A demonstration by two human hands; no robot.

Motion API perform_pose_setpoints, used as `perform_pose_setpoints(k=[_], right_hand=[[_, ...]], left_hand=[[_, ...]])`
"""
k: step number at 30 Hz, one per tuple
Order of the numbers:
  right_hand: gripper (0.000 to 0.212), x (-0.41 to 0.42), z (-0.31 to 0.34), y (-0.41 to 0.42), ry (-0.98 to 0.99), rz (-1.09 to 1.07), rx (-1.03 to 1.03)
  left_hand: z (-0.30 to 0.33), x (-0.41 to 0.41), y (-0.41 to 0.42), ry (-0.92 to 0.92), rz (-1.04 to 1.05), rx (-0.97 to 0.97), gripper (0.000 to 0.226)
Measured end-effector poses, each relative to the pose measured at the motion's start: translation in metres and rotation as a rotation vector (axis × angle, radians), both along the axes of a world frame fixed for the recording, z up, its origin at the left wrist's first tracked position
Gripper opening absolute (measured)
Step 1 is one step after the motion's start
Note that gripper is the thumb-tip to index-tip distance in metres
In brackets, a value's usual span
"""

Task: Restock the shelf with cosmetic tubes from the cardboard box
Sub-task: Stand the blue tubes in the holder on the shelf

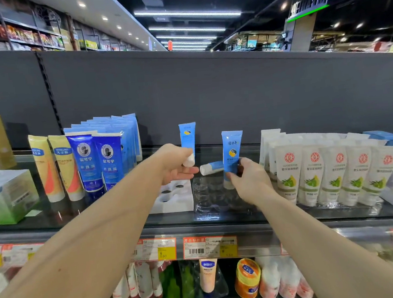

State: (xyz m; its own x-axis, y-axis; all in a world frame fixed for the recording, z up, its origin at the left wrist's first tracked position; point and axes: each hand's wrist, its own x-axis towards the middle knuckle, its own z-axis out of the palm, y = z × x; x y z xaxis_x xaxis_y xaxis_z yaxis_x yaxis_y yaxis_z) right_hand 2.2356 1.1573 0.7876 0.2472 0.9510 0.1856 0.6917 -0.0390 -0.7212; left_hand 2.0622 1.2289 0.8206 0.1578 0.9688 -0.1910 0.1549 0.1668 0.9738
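Two light-blue cosmetic tubes upright over the shelf, one per hand, caps down. Left tube has a yellow-and-dark round logo, text too small to read; left hand pinches it at the white cap, thumb and forefinger closed on it, other fingers spread open below. Right tube shows white Chinese characters over the same round logo, smaller print unreadable; right hand wraps its lower half, fingers closed on it. A third blue tube lies flat on the shelf between the two hands. White foam tray and clear plastic tray sit below the hands. Left: dark-blue tubes with a portrait logo, cream tubes marked VASELINE. Right: white tubes with a red round seal. Orange price tags on the shelf edge, one reading .80.
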Motion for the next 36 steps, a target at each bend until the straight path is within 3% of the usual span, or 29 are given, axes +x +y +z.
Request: perform_pose_setpoints(k=[3,7,10,13,19,25,31,34,36], right_hand=[[0.038,0.001,0.0,0.001,-0.001,0.013,0.004],[0.039,0.003,-0.001,0.004,-0.004,0.016,0.004],[0.039,0.005,-0.003,0.007,-0.008,0.027,0.007],[0.042,0.007,-0.003,0.009,0.01,0.029,0.016],[0.036,0.004,0.006,0.009,0.09,0.064,0.182],[0.036,-0.011,0.001,0.019,-0.023,0.145,0.027],[0.037,-0.011,-0.001,0.024,-0.062,0.154,0.015],[0.036,-0.008,-0.001,0.027,-0.034,0.174,-0.013],[0.027,-0.004,0.001,0.028,0.105,0.154,0.001]], left_hand=[[-0.004,-0.007,0.0,0.009,-0.068,0.047,0.023],[-0.009,-0.007,-0.002,0.328,-0.106,0.337,0.015],[-0.017,-0.006,-0.005,0.485,-0.132,0.394,0.029],[-0.033,-0.003,-0.005,0.654,-0.152,0.404,0.029],[-0.04,-0.003,-0.003,0.666,-0.133,0.423,0.028],[-0.045,-0.004,0.002,0.605,-0.138,0.396,0.016],[-0.042,-0.002,-0.003,0.512,-0.149,0.351,0.023],[-0.04,-0.001,-0.004,0.498,-0.159,0.337,0.024],[-0.04,-0.002,-0.003,0.507,-0.156,0.337,0.023]])
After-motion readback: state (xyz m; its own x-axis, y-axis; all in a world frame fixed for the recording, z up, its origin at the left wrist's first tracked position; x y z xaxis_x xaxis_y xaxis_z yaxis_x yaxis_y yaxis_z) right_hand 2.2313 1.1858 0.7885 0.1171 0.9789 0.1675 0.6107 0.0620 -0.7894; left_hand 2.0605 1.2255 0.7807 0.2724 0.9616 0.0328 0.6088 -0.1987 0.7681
